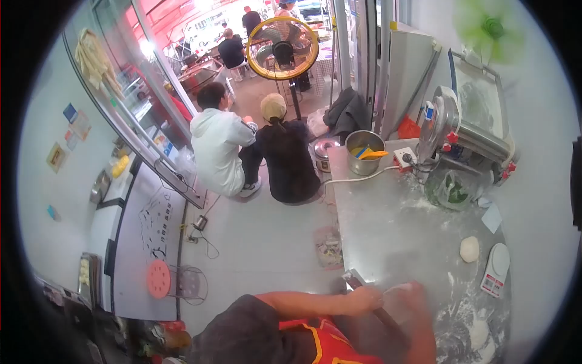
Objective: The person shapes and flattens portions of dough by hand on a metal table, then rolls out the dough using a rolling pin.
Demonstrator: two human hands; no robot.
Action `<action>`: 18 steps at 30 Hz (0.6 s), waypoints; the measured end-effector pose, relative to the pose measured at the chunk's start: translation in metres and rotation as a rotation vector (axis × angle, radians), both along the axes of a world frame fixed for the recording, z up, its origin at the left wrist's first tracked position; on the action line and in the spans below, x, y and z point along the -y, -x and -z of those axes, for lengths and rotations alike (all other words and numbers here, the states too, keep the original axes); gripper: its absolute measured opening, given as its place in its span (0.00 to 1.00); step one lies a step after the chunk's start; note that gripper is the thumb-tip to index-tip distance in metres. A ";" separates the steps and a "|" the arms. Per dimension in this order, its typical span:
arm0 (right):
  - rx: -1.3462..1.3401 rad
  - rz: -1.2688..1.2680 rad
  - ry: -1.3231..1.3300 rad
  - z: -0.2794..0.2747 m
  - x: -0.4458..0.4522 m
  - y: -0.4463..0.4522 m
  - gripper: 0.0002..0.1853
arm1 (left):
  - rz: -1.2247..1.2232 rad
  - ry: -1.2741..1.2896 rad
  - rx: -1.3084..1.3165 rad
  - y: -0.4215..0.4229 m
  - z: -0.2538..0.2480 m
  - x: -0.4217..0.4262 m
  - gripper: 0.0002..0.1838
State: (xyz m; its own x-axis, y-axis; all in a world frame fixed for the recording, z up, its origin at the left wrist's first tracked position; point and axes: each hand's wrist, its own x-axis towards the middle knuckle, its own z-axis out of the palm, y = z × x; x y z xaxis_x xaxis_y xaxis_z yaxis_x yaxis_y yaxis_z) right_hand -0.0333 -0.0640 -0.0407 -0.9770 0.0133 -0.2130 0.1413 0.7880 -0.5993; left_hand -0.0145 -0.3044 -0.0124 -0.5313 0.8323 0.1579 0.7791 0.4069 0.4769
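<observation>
My left hand [366,299] is closed around a dark, long tool [388,320] with a pale metal end, held at the near left edge of the steel table [388,230]. My right hand [407,297] is beside it, smeared by motion, with something whitish at its fingers that I cannot make out. Farther right on the table lie a round ball of dough [469,249] and a white scale [496,270]. Another pale piece of dough [479,332] rests in scattered flour near the front right.
A steel pot [365,151] with an orange-handled utensil, a power strip [405,159], a metal machine [461,130] and a bag of greens [454,189] stand at the table's far side. Two people [221,148] sit beyond, near a fan [283,48]. A pink stool [159,279] is left.
</observation>
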 end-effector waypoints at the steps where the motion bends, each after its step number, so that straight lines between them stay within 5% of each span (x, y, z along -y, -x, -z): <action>1: -0.056 0.095 -0.010 0.014 -0.017 -0.008 0.23 | 0.011 0.002 0.000 0.007 -0.002 0.000 0.10; 4: -0.072 0.321 -0.090 0.061 -0.078 -0.053 0.26 | 0.039 -0.005 0.004 0.020 0.013 -0.010 0.07; 6: 0.181 0.251 0.150 0.070 -0.114 -0.071 0.34 | 0.067 -0.007 0.010 0.031 0.032 -0.019 0.06; 11: 0.461 0.528 0.136 0.004 -0.073 -0.084 0.38 | 0.114 -0.046 -0.030 0.055 0.053 -0.041 0.05; 18: 0.455 0.216 0.112 0.019 -0.089 -0.067 0.36 | 0.126 -0.038 0.023 0.052 0.060 -0.043 0.05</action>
